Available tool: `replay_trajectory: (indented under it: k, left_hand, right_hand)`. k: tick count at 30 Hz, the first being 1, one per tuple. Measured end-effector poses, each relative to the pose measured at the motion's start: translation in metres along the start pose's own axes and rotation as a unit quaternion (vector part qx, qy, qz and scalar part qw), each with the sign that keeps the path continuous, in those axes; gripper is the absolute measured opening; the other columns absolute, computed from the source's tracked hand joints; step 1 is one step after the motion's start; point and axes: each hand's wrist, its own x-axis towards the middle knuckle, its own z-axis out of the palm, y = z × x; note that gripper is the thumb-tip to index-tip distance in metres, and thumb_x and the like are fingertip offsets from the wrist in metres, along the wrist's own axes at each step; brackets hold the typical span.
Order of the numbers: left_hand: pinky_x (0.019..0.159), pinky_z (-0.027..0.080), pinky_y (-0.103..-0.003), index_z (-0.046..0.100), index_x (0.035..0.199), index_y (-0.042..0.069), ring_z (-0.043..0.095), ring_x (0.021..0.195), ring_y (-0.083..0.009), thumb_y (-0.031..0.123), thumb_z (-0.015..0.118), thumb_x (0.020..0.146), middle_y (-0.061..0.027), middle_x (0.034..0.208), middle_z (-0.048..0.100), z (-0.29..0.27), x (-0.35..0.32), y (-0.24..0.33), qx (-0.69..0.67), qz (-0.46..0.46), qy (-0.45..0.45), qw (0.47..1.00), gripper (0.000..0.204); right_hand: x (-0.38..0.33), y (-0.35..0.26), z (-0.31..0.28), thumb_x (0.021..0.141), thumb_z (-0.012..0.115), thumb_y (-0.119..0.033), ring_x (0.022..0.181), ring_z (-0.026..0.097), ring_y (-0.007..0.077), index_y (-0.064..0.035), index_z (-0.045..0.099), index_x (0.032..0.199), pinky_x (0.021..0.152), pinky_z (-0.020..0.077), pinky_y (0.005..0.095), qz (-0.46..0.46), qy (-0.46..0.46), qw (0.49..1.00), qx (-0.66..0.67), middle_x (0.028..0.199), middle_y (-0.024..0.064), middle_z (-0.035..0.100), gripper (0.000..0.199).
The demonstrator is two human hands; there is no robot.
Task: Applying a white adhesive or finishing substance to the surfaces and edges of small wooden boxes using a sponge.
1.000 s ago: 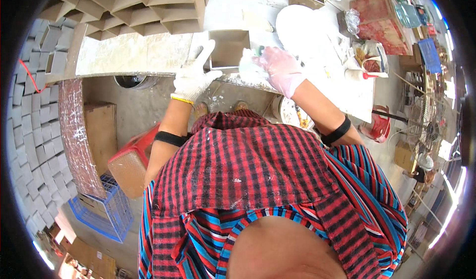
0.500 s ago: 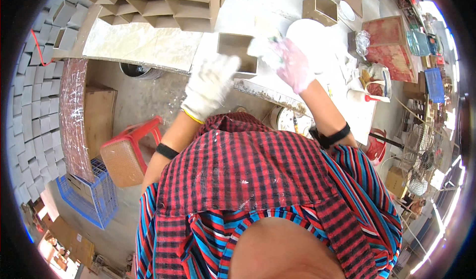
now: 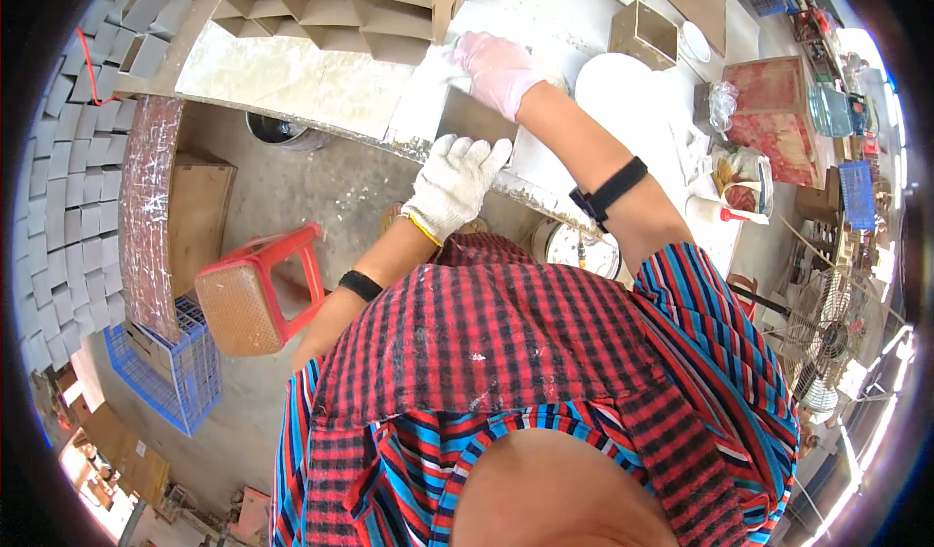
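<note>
A small open box (image 3: 475,119) of grey-brown board lies on the white worktop, close to its front edge. My left hand (image 3: 452,185), in a white knitted glove with a yellow cuff, has its fingers bent over the near side of this box. Across the box's far side reaches my right hand (image 3: 498,72), in a thin pink glove. Its fingers are closed around a pale, crumpled cloth, which glare on the white surface mostly washes out.
Stacked open board boxes (image 3: 360,7) stand at the back left. On the right are a round white lid-like disc (image 3: 615,90), another open box (image 3: 643,35) and a red-stained crate (image 3: 769,109). A red stool (image 3: 255,299) and a blue basket (image 3: 175,372) are on the floor at left.
My right hand has swung left and away from me, over the far side of the box. My left hand has shifted right and nearer, onto the box's near side.
</note>
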Motion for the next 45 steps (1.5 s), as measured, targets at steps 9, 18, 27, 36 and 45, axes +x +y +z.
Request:
replay_trajectory:
  k: [9,18,27,36,45]
  left_hand:
    - [0.076,0.035,-0.037,0.053,0.117,0.013,0.052,0.085,-0.0234,0.018,0.05,0.075,-0.0052,0.093,0.056,-0.001,0.009,-0.002,0.007,-0.003,-0.036,0.999,0.042]
    - [0.08,0.034,-0.038,0.052,0.116,0.018,0.053,0.09,-0.0223,0.02,0.049,0.079,-0.0042,0.095,0.056,-0.004,0.012,-0.004,-0.005,-0.018,-0.07,0.997,0.036]
    - [0.085,0.031,-0.041,0.052,0.117,0.025,0.047,0.1,-0.0217,0.024,0.049,0.081,-0.0018,0.101,0.054,0.02,0.016,-0.005,-0.122,-0.076,-0.132,0.981,0.037]
    - [0.081,0.035,-0.04,0.05,0.12,0.02,0.052,0.091,-0.0225,0.022,0.053,0.076,-0.0029,0.096,0.055,0.008,0.01,-0.004,-0.008,-0.02,-0.071,0.997,0.044]
    - [0.069,0.042,-0.04,0.058,0.107,0.015,0.055,0.079,-0.0258,0.028,0.053,0.076,-0.0062,0.084,0.058,0.0,0.022,-0.01,0.031,0.091,0.036,0.995,0.034]
  right_hand:
    - [0.008,0.012,0.012,0.083,0.052,-0.02,0.092,0.06,0.0307,-0.0048,0.061,0.099,0.082,0.0479,0.0377,0.054,0.029,0.996,-0.065,0.096,0.0147,0.06,0.024]
    - [-0.002,0.001,-0.003,0.081,0.054,-0.014,0.095,0.059,0.0293,-0.0089,0.063,0.102,0.081,0.0489,0.0362,0.082,-0.052,0.995,-0.009,0.101,0.0139,0.061,0.023]
    - [-0.023,0.04,-0.003,0.074,0.055,-0.009,0.101,0.055,0.0285,-0.0103,0.057,0.114,0.09,0.0438,0.0337,0.1,-0.01,0.994,0.051,0.11,0.0116,0.055,0.04]
    - [-0.081,0.041,-0.034,0.081,0.053,-0.023,0.096,0.058,0.0332,-0.0145,0.06,0.111,0.081,0.049,0.0389,0.209,-0.077,0.973,0.066,0.104,0.0163,0.059,0.031]
    - [-0.086,0.044,0.028,0.068,0.06,-0.014,0.104,0.055,0.0286,-0.0082,0.056,0.112,0.088,0.0454,0.0375,0.277,0.004,0.954,0.117,0.112,0.0152,0.055,0.045]
